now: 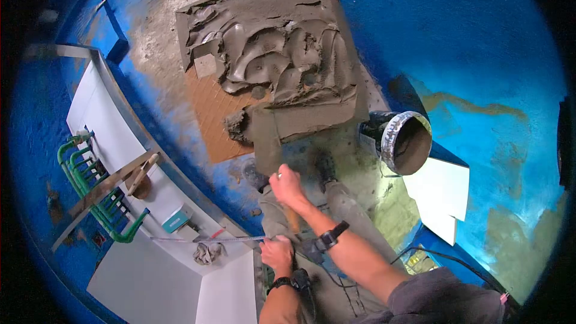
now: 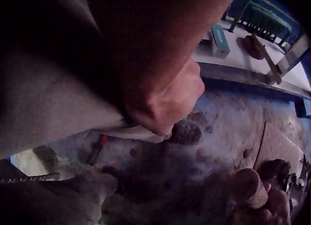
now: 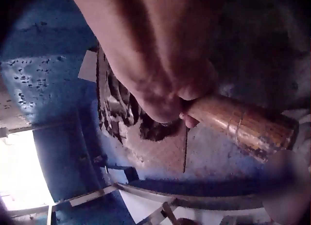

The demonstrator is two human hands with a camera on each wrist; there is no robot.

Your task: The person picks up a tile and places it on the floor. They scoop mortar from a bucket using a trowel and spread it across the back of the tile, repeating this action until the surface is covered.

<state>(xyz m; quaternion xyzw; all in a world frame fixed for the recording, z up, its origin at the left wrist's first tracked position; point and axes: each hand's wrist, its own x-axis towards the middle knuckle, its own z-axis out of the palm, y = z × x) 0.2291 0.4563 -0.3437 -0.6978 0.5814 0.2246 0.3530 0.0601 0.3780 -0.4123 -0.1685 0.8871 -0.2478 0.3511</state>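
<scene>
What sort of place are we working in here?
Probably a renovation or building site: thick mortar-like paste covers much of a brown panel, a smeared bucket is beside it, and the right hand holds a trowel.

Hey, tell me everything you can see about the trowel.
The trowel has a broad, flat, grey blade, apparently metal, and a thick, rounded handle that looks like worn orange-brown wood, scuffed darker at its end, with a thin ring around it. The right hand grips the handle. In the head view the blade's far end overlaps the near edge of the mortar; I can't tell whether they touch.
</scene>
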